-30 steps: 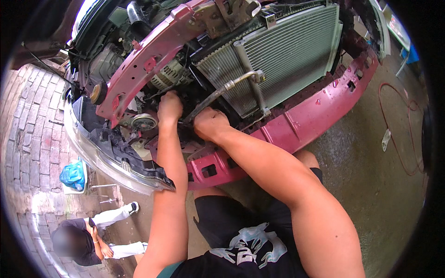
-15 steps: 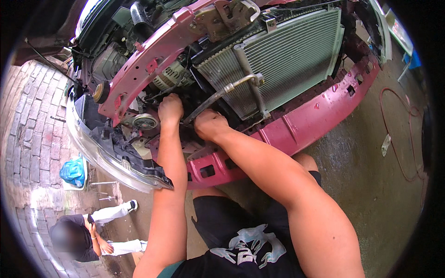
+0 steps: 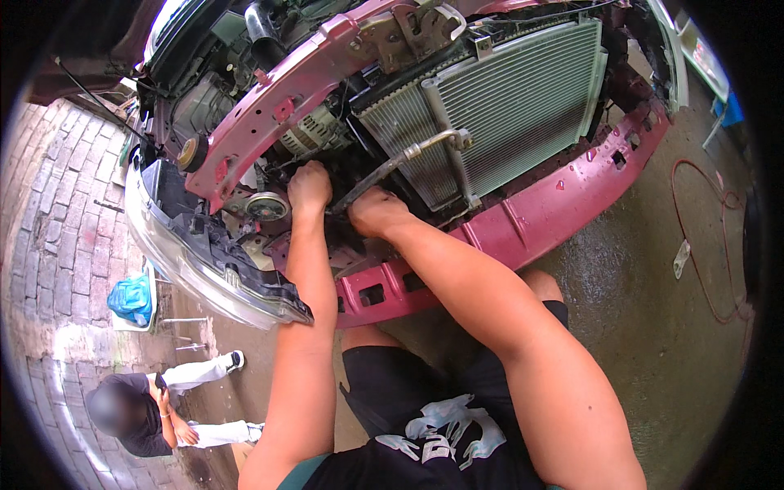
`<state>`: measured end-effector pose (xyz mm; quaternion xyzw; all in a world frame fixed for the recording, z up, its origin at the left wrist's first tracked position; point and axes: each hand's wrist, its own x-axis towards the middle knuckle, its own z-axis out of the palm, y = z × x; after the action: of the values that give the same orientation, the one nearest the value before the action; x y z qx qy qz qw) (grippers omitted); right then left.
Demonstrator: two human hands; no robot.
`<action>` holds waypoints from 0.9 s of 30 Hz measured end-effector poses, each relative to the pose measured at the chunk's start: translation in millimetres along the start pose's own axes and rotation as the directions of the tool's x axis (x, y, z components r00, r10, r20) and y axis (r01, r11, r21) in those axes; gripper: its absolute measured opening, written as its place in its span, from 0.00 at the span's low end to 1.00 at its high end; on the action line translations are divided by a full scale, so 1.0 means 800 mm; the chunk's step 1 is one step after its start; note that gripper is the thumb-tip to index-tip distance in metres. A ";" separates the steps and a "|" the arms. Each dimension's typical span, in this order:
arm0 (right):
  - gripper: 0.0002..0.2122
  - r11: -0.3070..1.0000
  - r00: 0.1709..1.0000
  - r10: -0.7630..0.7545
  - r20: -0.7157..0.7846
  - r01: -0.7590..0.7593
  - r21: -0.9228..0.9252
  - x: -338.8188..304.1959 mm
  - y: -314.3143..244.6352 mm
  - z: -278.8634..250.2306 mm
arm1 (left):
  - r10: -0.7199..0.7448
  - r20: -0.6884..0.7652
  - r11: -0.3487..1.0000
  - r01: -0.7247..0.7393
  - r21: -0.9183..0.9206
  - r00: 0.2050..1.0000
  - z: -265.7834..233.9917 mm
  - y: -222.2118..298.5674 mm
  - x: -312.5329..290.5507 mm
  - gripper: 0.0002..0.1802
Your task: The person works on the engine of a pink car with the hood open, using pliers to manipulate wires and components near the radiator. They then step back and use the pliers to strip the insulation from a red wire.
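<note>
Both my hands reach into the open front of a car with its bumper cover off. My left hand [image 3: 310, 188], curled like a fist, is below the alternator [image 3: 314, 133] and beside a round horn [image 3: 266, 207]. What its fingers grip is hidden. My right hand [image 3: 377, 212] is bent inward just under the lower end of a metal pipe [image 3: 384, 170], close to the left hand. Its fingertips are out of sight among the dark parts, and what they hold cannot be made out. To the right of the hands stands a finned condenser [image 3: 523, 94].
A pink-red crossbar [image 3: 273, 86] arches above my hands, and a matching lower beam [image 3: 523, 224] runs under my right forearm. A clear headlight [image 3: 196, 278] juts out on the left. A person [image 3: 135, 416] is at lower left, near a blue bag [image 3: 131, 297]. A red hose [image 3: 691, 269] lies at right.
The whole view has shifted slightly, so the car sits a little further right in it. My hands keep their places among the parts, with no clear change of grip.
</note>
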<state>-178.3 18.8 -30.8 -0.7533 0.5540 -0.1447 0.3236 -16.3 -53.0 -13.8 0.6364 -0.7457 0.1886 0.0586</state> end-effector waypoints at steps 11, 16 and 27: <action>0.16 0.997 0.998 0.057 -0.028 -0.056 0.062 0.004 0.002 0.002 | -0.011 0.060 0.999 0.009 0.032 0.998 -0.001 -0.001 0.000 0.10; 0.17 0.996 1.000 -0.010 -0.028 0.012 0.083 0.002 -0.004 -0.006 | -0.029 0.140 0.999 0.031 -0.011 0.990 -0.007 -0.002 0.003 0.12; 0.18 0.972 0.989 -0.082 -0.119 0.106 0.211 0.022 0.015 0.001 | -0.012 0.267 0.995 0.037 -0.092 0.964 -0.030 0.013 0.007 0.16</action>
<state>-180.9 0.6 -41.5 -0.7299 0.5156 -0.2605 0.3656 -31.3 -48.0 7.9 0.6616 -0.7470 0.0646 -0.0093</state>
